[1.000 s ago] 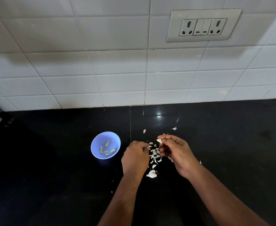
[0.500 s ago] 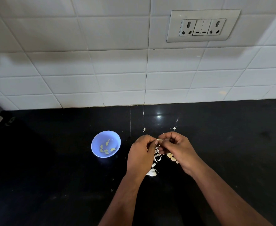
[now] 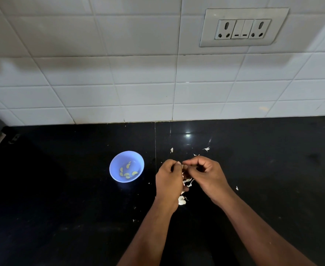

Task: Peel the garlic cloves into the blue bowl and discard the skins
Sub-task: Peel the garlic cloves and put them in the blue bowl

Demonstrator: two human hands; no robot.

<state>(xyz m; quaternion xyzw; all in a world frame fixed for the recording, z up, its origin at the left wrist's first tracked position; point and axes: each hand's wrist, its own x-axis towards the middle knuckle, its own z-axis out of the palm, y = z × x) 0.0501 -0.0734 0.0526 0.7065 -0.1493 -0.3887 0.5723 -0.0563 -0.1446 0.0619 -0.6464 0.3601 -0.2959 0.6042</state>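
Your left hand [image 3: 169, 179] and right hand [image 3: 205, 173] meet fingertip to fingertip, and both sets of fingers are curled in tight on a garlic clove [image 3: 182, 166] pinched between them. Only a pale sliver of it peeks out where the fingers touch, so I can't tell how much skin is still on it. My guess is you're mid-peel on this one.

The blue bowl [image 3: 126, 166] sits off to the left of your left-hand fingers, clear of them, with a handful of peeled cloves [image 3: 128, 172] already in it. Right under and just behind your fingers there's a loose pile of garlic skins [image 3: 188, 182] on the black bench [image 3: 61, 189], with a bigger white piece [image 3: 181, 200] near your left wrist and a few flakes scattered beyond your right-hand fingers toward the tiled wall [image 3: 100, 73].

What could go wrong from here:
- The clove is tiny and probably slick once bare. Squeeze too hard and it might shoot out onto the bench or into the skin pile.
- You have to carry it left to reach the bowl, so skin stuck to your fingers might drop in with it.
- Those skins are light and already spreading, so a quick hand sweep could scatter them further and make the discard step more annoying.
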